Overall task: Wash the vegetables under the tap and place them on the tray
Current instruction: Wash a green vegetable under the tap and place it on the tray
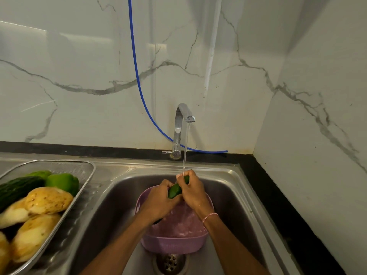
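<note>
- One steel sink (228,172) fills the lower frame, its basin to the right and its drainboard to the left.
- One metal mesh tray (87,165) sits on the drainboard, against the sink's left edge.
- The tray holds at least four pale yellow vegetables (47,199) toward its near side. One dark bitter gourd (17,188) and one green pepper (63,182) lie at its far end. More bright green shows behind the gourd, though what it is I cannot tell.
- One pink colander (172,245) stands in the basin's middle, just beyond the drain (169,262).
- One tap (179,124) rises from the sink's far edge, with water (185,147) running.
- One blue hose (137,72) hangs down the wall to behind the tap.
- Two hands meet above the colander. The left hand (158,201) is curled round the near end of the vegetable and the right hand (193,192) is wrapped round its far end.
- One cucumber (174,190) is held under the stream. Green skin shows between the two grips and past the right fingertips. Its long axis slants from near-left up to far-right, with the far tip toward the tap.
- One pink bracelet (209,216) circles the right wrist.
</note>
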Tool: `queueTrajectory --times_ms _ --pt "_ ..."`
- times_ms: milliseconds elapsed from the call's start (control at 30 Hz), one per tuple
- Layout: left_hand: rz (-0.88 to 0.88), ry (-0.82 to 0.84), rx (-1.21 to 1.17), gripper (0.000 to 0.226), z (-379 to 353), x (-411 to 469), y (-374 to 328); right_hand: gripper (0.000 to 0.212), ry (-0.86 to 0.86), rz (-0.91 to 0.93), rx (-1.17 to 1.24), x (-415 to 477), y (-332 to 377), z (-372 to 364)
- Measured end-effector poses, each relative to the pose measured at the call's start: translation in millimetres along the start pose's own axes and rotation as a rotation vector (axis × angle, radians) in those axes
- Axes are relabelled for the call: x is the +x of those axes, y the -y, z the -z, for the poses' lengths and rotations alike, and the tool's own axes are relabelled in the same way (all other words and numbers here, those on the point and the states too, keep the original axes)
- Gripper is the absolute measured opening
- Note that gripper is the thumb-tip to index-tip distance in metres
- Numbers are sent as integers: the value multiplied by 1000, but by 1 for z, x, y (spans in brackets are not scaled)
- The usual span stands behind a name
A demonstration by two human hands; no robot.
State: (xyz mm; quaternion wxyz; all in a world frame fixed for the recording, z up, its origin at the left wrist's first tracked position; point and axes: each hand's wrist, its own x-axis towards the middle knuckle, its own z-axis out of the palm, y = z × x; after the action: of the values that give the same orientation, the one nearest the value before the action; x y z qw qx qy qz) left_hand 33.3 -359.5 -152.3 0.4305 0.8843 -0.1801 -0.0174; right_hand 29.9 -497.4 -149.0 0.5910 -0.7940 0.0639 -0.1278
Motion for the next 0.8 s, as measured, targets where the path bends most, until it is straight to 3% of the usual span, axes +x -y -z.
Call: queueTrajectory --times_ms 167,300,433,600,800 --pt "24 109 -93 52 15 3 4 18 -161 -35 -49 3 0 4" --pt "62 75 -76 37 18 5 15 29 -228 -133 -21 4 -6 9" --pt "9 32 -16 28 17 5 17 31 -119 -181 82 1 -6 12" --pt "34 -18 -27 26 18 6 15 26 39 -201 394 -2 -4 13" --pt "48 -26 -45 27 18 3 12 30 42 -212 438 -6 -2 9"
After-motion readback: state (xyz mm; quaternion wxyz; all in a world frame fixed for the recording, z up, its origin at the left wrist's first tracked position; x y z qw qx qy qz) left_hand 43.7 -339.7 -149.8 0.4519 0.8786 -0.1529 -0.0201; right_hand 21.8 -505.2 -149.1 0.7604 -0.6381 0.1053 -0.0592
